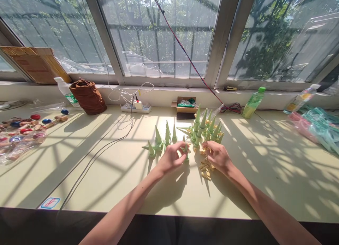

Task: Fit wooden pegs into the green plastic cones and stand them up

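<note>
My left hand (172, 156) is closed, its thumb and fingers around a small green cone (186, 149) that stands upright at the table top. To the right, my right hand (218, 156) has its fingers bent together over a pile of small tan pegs (205, 167); what sits in its fingertips is hidden. Behind my hands rises a cluster of stacked green cones (202, 125). On the left of my left hand stand several more green cones (158, 136), one of them lying sideways.
At the back are a small open box (186, 109), a power strip (135, 108) with cables and a green bottle (253, 102). A brown bag (88, 96) and wooden toys with balls (25, 128) lie left. Plastic bags (321, 125) lie far right, below windows.
</note>
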Motion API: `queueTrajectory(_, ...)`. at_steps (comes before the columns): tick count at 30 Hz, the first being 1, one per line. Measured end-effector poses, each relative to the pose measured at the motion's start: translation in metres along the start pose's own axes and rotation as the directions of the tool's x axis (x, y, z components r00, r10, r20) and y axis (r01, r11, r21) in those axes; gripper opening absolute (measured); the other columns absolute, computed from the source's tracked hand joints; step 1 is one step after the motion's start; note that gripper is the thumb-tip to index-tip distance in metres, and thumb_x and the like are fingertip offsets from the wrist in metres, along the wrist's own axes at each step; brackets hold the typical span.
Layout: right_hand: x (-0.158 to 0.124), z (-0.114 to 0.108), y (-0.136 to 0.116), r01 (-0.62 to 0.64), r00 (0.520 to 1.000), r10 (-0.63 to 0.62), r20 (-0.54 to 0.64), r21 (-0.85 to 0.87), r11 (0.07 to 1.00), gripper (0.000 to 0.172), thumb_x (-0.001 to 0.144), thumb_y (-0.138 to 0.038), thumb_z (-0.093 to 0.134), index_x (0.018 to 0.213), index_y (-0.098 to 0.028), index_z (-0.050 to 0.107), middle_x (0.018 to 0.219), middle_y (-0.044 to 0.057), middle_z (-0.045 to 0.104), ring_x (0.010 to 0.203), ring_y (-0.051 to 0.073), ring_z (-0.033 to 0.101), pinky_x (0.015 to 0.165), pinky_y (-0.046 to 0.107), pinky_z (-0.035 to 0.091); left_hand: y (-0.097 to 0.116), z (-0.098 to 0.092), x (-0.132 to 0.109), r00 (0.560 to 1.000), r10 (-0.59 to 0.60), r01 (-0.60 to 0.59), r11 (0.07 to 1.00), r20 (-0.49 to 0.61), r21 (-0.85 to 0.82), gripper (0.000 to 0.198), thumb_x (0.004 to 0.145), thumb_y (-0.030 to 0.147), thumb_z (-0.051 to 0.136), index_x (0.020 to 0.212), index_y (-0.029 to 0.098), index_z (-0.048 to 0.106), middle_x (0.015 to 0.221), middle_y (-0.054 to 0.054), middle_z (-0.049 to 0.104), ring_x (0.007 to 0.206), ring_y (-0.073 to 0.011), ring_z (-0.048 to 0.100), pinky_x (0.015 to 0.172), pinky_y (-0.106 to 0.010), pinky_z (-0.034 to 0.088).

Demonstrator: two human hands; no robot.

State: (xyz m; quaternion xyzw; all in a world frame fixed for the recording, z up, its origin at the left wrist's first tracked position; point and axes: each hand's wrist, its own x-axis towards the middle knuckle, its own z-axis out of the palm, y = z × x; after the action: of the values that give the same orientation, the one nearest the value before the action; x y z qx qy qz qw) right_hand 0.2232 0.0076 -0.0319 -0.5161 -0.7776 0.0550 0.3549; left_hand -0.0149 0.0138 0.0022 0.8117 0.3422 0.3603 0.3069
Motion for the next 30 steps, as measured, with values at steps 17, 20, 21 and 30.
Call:
queueTrajectory(17,-0.001,0.003,0.011,-0.056,0.989,0.063,0.133,-0.054,0.997,0.026,0.083,-0.009,0.048,0.098,-0.017,0.068,0.097,0.008,0.073,0.085,0.022,0.069,0.074,0.029,0.051,-0.015,0.006,-0.002,0.992,0.118,-0.105,0.957,-0.033,0.270,0.020,0.092,0.025,0.054,0.074,0.018,0.050,0.068,0.000,0.053,0.056,-0.0119,0.047,0.054,-0.025,0.035)
queueTrajectory(20,-0.001,0.003,0.011,-0.054,0.987,0.063,0.150,-0.060,0.997,0.028,0.085,-0.011,0.047,0.103,-0.017,0.068,0.097,0.008,0.073,0.084,0.022,0.069,0.073,0.030,0.051,-0.013,0.006,-0.002,0.993,0.114,-0.104,0.958,-0.024,0.268,0.019,0.092,0.022,0.053,0.074,0.018,0.049,0.067,0.001,0.051,0.056,-0.0120,0.047,0.054,-0.025,0.036)
queueTrajectory(21,-0.001,0.003,0.011,-0.054,0.986,0.063,0.156,-0.064,0.997,0.028,0.086,-0.012,0.047,0.104,-0.017,0.068,0.096,0.008,0.073,0.084,0.022,0.069,0.072,0.029,0.051,-0.012,0.006,-0.002,0.993,0.115,-0.105,0.958,-0.023,0.267,0.020,0.092,0.022,0.053,0.073,0.018,0.049,0.067,0.001,0.051,0.056,-0.0119,0.047,0.054,-0.025,0.036)
queueTrajectory(30,0.000,0.007,0.013,-0.066,0.977,0.083,0.195,-0.094,0.993,0.026,0.095,-0.021,0.047,0.107,-0.019,0.070,0.094,0.007,0.070,0.081,0.021,0.067,0.070,0.028,0.050,-0.013,0.007,-0.003,0.994,0.111,-0.104,0.958,-0.010,0.267,0.016,0.088,0.016,0.057,0.073,0.017,0.049,0.071,-0.002,0.055,0.055,-0.0119,0.048,0.052,-0.025,0.037)
